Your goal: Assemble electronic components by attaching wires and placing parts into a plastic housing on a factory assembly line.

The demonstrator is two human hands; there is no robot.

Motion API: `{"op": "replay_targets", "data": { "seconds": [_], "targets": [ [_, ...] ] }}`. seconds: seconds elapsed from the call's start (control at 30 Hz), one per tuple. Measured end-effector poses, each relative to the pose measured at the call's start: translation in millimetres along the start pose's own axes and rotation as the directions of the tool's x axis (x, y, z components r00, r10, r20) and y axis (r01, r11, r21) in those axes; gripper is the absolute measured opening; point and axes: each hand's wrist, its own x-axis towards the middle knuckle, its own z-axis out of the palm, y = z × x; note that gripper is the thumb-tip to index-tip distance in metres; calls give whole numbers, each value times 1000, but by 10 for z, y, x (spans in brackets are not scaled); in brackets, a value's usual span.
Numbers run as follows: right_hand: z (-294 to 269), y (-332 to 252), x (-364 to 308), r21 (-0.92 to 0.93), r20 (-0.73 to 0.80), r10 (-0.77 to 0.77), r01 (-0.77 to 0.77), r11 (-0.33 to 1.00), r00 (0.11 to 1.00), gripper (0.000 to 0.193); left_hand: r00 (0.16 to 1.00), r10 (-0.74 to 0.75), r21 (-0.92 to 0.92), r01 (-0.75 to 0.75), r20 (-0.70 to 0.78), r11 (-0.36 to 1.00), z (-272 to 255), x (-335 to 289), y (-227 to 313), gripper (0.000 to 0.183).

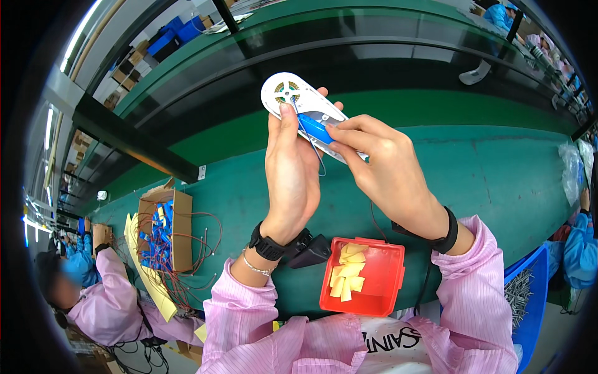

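Note:
My left hand [291,177] is wrapped around a white teardrop-shaped plastic housing [270,98], raised above the bench. In the housing's round end sits a copper-coloured coil [287,93], and my left thumb presses near it. A blue battery [316,129] lies slantwise over the narrow part of the housing, pinched between the thumb and fingers of my right hand [391,167]. Whether it is fully seated I cannot tell. A thin wire [323,165] loops out below the housing. My right fingers hide the housing's narrow end.
On the green bench [479,174], a red bin [399,268] holds yellow pieces. A cardboard box [182,230] of blue batteries trails red wires. A black object [311,253] lies by my left wrist. A blue bin [537,311] of metal pins stands right. A co-worker [109,305] sits left.

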Motion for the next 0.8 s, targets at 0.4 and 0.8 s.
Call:
{"op": "replay_targets", "data": {
  "seconds": [0.4, 0.8],
  "targets": [
    [34, 16, -33, -47, 6, -55, 55, 997, 998, 24, 1000, 28, 24, -28, 5, 999, 8, -5, -9, 43],
    [-17, -29, -45, -203, 19, -120, 122, 972, 993, 29, 999, 36, 116, -35, 0, 993, 23, -17, 9, 42]
  ]
}}
